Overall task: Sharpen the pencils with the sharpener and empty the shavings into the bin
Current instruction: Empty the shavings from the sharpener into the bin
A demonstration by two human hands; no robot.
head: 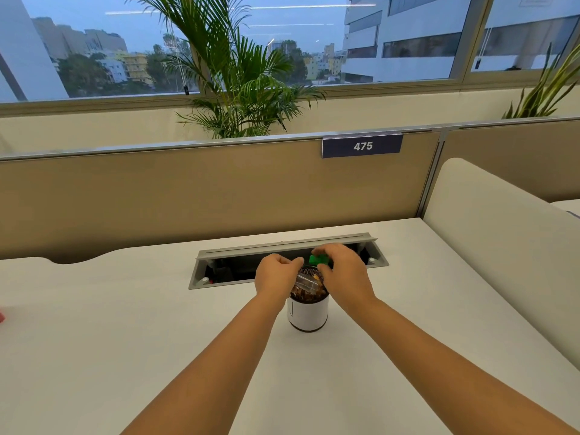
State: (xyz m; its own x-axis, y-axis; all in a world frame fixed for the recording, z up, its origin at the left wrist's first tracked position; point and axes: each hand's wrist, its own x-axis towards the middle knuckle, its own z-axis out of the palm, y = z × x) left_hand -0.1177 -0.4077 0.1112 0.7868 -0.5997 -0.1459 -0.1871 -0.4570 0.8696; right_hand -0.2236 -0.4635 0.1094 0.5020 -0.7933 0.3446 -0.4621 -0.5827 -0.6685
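We are tipping the clear shavings cup [306, 282] over the bin [308, 312] on the table [125, 324] — left hand [276, 276] fingers pinching it. Right hand [343, 271] fingers are gripping the green sharpener top [318, 259]; both seem light, slick plastic — best held by the sides.

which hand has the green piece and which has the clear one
The right hand pinches the green sharpener piece. The left hand holds the clear shavings container, tilted over the white bin that stands on the desk.

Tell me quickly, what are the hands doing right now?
Left hand holds clear shavings case, tipped over white bin. Right hand pinches green sharpener part. Shavings in bin. Nothing blocking.
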